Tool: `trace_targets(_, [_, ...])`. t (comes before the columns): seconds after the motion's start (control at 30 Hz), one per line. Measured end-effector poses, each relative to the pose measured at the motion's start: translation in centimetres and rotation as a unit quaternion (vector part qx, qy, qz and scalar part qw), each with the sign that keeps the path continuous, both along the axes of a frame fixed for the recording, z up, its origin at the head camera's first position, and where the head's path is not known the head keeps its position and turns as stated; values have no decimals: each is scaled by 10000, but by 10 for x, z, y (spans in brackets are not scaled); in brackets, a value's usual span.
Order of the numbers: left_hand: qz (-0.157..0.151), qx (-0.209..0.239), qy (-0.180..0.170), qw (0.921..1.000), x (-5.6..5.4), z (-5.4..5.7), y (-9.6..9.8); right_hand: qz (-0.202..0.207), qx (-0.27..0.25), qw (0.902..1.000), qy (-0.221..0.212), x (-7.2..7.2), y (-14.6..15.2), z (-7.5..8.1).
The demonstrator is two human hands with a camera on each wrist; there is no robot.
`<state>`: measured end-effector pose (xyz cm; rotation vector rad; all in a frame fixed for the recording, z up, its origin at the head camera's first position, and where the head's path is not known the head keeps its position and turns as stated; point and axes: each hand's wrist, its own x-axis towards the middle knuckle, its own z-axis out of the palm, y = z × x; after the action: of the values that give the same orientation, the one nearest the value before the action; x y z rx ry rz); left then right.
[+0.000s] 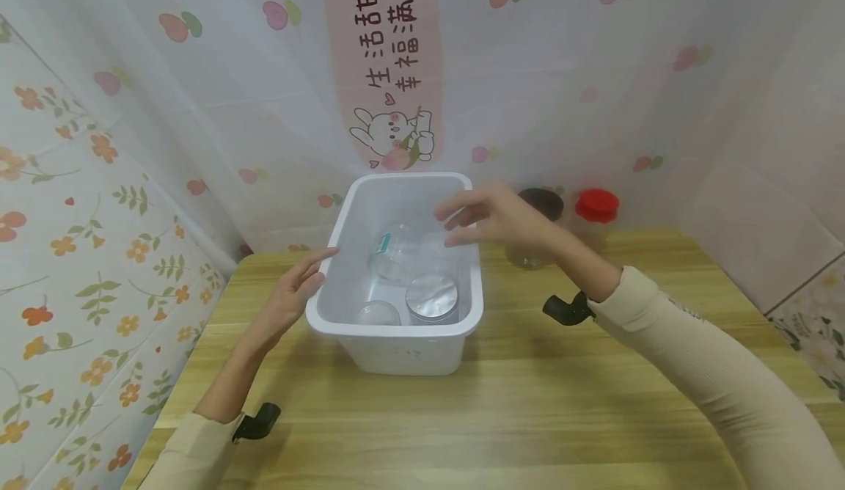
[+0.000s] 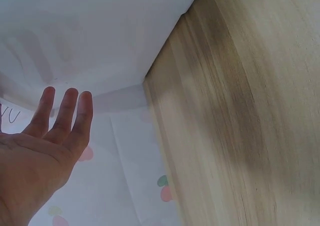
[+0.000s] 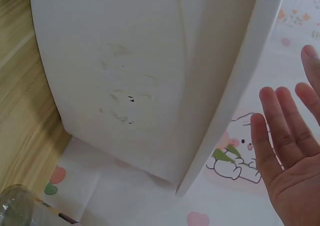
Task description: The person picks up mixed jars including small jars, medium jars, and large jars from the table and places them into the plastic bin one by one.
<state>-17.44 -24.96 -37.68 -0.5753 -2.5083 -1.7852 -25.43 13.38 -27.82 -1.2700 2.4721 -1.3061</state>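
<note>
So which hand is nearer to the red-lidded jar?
The right hand, raised over the right rim of the white tub, left of the red-lidded jar. The left hand is farther off, at the tub's left rim.

Left hand [image 1: 293, 293] lower, right hand [image 1: 496, 216] raised, both loosely extended

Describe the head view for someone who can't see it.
A white tub of clear containers sits on a wooden table, left hand at its rim, right hand hovering over the opposite side. To the right stand a dark-lidded jar and red-lidded jar.
</note>
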Motion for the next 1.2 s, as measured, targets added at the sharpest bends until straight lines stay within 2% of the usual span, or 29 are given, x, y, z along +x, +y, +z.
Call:
trace_targets(0.33, [-9, -24, 55, 10000, -1, -1, 1, -180, -352, 9989, -262, 5, 20, -10])
trace_targets(0.57, [82, -51, 66, 9999, 0, -2, 2, -469, -632, 9960, -415, 9, 41, -14])
trace_targets(0.93, [80, 27, 27, 10000, 0, -2, 3, -564, -540, 9957, -507, 10, 67, -27])
trace_targets(1.2, [39, 59, 41, 10000, 1, -4, 2, -884, -261, 9956, -193, 10, 84, -34])
